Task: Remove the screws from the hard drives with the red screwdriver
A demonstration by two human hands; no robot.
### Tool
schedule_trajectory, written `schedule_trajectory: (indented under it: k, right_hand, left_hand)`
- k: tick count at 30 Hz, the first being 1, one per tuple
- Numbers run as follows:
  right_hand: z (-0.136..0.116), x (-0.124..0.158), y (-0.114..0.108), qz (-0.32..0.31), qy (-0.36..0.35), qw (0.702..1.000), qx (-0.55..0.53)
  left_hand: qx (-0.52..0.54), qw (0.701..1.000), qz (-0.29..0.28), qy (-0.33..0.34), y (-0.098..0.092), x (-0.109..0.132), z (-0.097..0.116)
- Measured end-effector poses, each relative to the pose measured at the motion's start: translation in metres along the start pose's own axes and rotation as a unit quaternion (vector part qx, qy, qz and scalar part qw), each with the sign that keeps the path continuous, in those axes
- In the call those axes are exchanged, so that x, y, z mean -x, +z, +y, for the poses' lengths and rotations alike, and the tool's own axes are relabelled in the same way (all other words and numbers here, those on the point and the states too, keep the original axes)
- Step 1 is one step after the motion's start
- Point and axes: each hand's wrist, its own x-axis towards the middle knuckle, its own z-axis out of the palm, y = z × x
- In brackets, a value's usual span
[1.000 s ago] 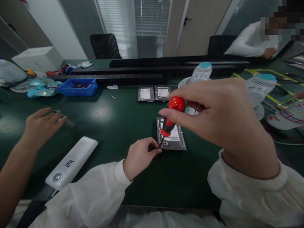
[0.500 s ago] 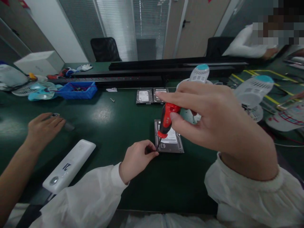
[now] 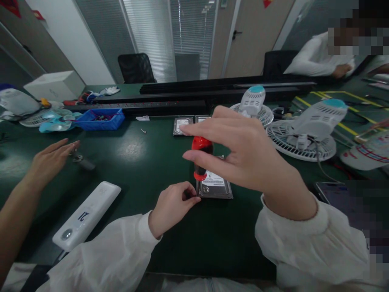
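Note:
A hard drive [image 3: 217,190] lies label up on the green table in front of me. My right hand [image 3: 240,150] has thumb and fingers around the handle of a red and black screwdriver [image 3: 199,175]. The screwdriver stands nearly upright over the drive's near left corner; its tip is hidden behind my left fingers. My left hand [image 3: 174,207] is closed in a pinch at that same corner, touching the drive's edge. Further back lies another hard drive [image 3: 179,129], with one more beside it partly covered by my right hand.
At left, another person's hand [image 3: 50,162] is by a grey cylindrical part [image 3: 83,162]. A white device marked 21 [image 3: 88,215] lies nearer me. A blue tray [image 3: 100,121], a loose screw [image 3: 143,131], white fan parts [image 3: 304,138] and a phone [image 3: 331,190] surround the work area.
My right hand and the screwdriver handle have swung left, bringing the screwdriver more upright. My left hand stays at the drive's corner. The other person's hand has shifted slightly left, off the grey part.

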Motion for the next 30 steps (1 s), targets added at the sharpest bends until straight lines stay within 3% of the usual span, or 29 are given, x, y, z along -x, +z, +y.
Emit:
schedule_trajectory:
  k: [15, 21, 26, 30]
  right_hand:
    - [0.0013, -0.0009, 0.0076, -0.032, -0.025, 0.997, -0.073]
    - [-0.0006, -0.0016, 0.0081, -0.023, 0.024, 0.999, -0.035]
    - [-0.0024, -0.0019, 0.0073, -0.047, -0.012, 0.996, -0.071]
    - [-0.0033, -0.0029, 0.0106, -0.04, 0.019, 0.998, -0.038]
  left_hand:
    - [-0.007, 1.0, 0.005, 0.002, 0.0013, 0.0008, 0.0003]
    - [-0.003, 1.0, 0.006, 0.003, 0.0013, 0.0006, 0.0004]
    - [-0.011, 1.0, 0.017, 0.009, 0.0017, 0.0002, -0.0008]
    - [-0.011, 1.0, 0.013, 0.014, 0.0019, 0.0003, -0.001]
